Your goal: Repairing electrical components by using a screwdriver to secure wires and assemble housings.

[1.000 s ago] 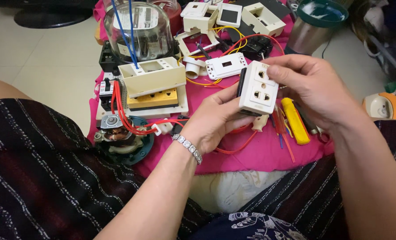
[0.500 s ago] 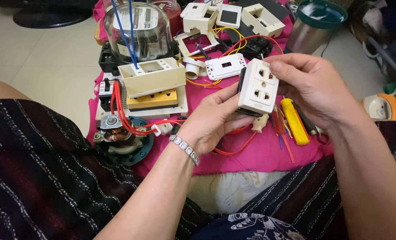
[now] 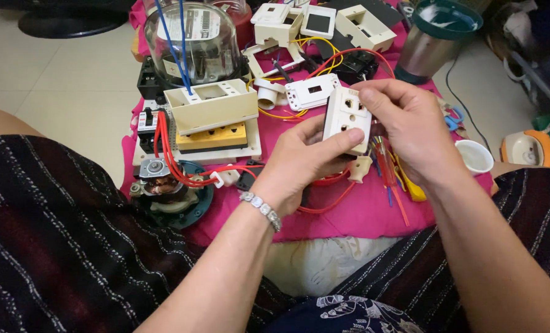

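Observation:
Both hands hold a white wall socket [image 3: 347,118] with round holes above a pink cloth [image 3: 361,213]. My left hand [image 3: 302,161] grips its lower side from below, a silver bracelet [image 3: 260,208] on the wrist. My right hand [image 3: 410,132] pinches its top right edge. Red wires [image 3: 324,197] run under the socket. A yellow-handled screwdriver [image 3: 410,185] and a red-handled tester [image 3: 386,169] lie just right of the socket, partly hidden by my right hand.
On the cloth are a cream switch box on a yellow block [image 3: 210,117], a glass-domed meter [image 3: 185,40], a small motor [image 3: 164,185], white cover plates [image 3: 312,92] and boxes [image 3: 364,28]. A metal cup with a teal rim [image 3: 438,37] and a small white cup [image 3: 474,155] stand at right.
The socket has turned slightly in my hands and sits a little more upright. Both hands stay in the same place.

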